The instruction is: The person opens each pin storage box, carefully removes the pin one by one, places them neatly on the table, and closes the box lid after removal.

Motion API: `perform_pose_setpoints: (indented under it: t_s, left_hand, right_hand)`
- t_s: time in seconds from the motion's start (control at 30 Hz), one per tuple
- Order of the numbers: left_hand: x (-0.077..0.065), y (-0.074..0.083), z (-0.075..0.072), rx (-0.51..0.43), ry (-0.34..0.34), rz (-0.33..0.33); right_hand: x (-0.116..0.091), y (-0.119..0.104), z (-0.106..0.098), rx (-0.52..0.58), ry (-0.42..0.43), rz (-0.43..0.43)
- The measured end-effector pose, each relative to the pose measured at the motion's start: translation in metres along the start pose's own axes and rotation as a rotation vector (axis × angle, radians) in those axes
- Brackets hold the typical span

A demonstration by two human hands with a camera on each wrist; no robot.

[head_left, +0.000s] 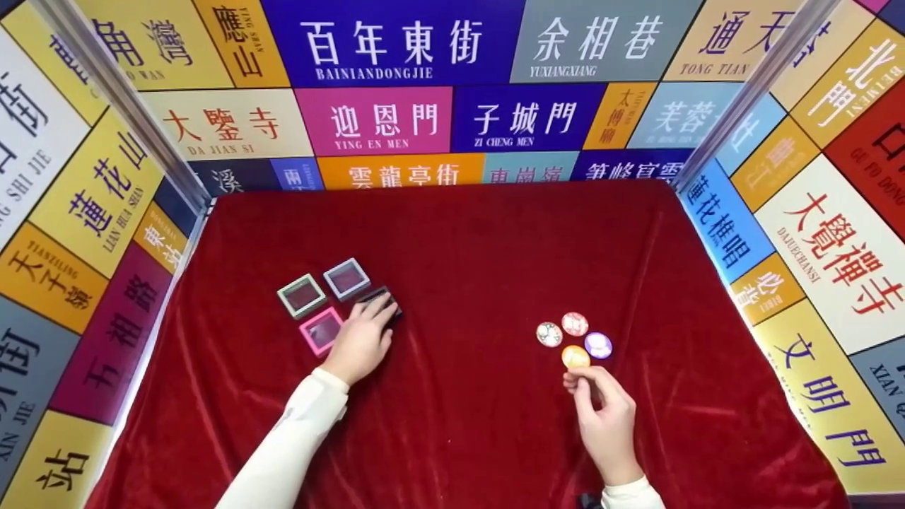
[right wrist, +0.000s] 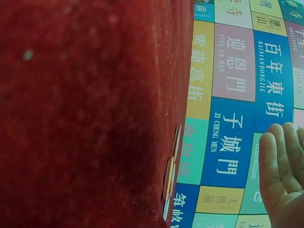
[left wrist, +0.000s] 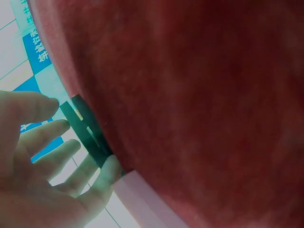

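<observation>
My left hand (head_left: pixel 360 344) reaches over a black square case (head_left: pixel 390 309), its fingertips resting at the case and partly hiding it. In the left wrist view the fingers are spread beside the dark case (left wrist: pixel 85 133). Around that hand lie a pink-framed case (head_left: pixel 322 331), a pale green one (head_left: pixel 301 296) and a grey-blue one (head_left: pixel 346 278), each with a clear window. My right hand (head_left: pixel 608 417) hovers with loosely bent fingers, its fingertips overlapping the lower edge of an orange round badge (head_left: pixel 575 355). Nothing shows held in it in the right wrist view.
A purple badge (head_left: pixel 598 346), a red-patterned badge (head_left: pixel 575 324) and a dark-and-white badge (head_left: pixel 549 334) lie close beside the orange one. Dark red velvet cloth (head_left: pixel 459 283) covers the table. Panels printed with street signs (head_left: pixel 396 42) stand at the back and sides.
</observation>
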State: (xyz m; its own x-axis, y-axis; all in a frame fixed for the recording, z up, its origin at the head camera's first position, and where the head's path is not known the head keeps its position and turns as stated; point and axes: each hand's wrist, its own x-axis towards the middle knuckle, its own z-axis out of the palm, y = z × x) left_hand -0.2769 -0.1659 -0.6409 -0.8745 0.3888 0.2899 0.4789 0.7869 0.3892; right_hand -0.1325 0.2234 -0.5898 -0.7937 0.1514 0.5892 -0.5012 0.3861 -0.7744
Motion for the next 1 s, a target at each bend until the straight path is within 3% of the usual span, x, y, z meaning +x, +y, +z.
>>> perform_pose_setpoints:
  t_s: [0.37,0.67,0.83,1.0]
  left_hand:
    - [0.001,0.0,-0.004,0.027,-0.074,-0.014]
    - [-0.001,0.001,-0.005,-0.026,-0.103,-0.042]
    - [-0.02,0.01,-0.001,-0.038,-0.013,-0.057]
    - [-0.068,0.036,-0.002,-0.07,0.106,-0.038]
  right_hand:
    - [-0.001,0.0,0.003,-0.004,0.0,0.002]
    - [-0.006,0.001,0.006,0.005,-0.019,0.0]
    - [-0.012,0.005,0.003,-0.018,-0.065,-0.023]
    - [-0.034,0.022,0.002,-0.08,-0.131,-0.041]
